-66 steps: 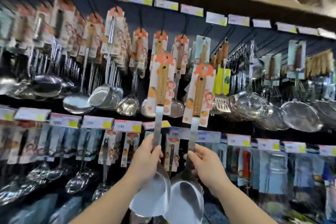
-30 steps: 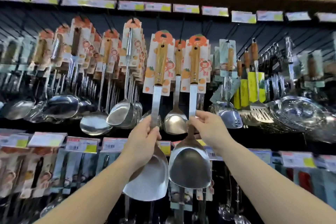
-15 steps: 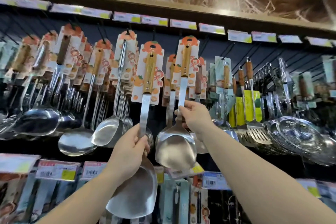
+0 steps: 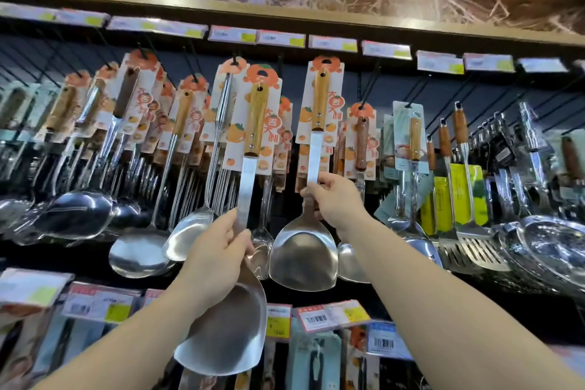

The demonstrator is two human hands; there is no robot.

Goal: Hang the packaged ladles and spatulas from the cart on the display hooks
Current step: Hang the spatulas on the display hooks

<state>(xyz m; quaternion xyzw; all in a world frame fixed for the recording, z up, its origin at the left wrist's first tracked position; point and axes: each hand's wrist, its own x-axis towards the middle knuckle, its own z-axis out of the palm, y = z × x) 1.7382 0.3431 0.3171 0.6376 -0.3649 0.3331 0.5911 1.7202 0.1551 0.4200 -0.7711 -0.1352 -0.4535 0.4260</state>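
Note:
I hold two packaged steel spatulas with wooden handles on orange-printed cards. My left hand (image 4: 218, 253) grips the shaft of the left spatula (image 4: 228, 329), whose card top sits just below the upper hook row. My right hand (image 4: 335, 203) grips the shaft of the right spatula (image 4: 302, 250), raised higher, with its card top (image 4: 326, 65) level with the hooks. Whether that card's hole is on a hook I cannot tell. A black display hook (image 4: 368, 85) juts out just to its right.
Hanging ladles (image 4: 139, 250) and more carded utensils fill the hooks to the left. Slotted turners (image 4: 474, 247) and wire strainers (image 4: 550, 247) hang at the right. Price tags (image 4: 278, 38) line the shelf edge above; a lower row of packaged goods (image 4: 316, 355) hangs beneath.
Both hands have risen with the spatulas toward the upper hook row. The right spatula has gone higher and closer to the hooks than the left one.

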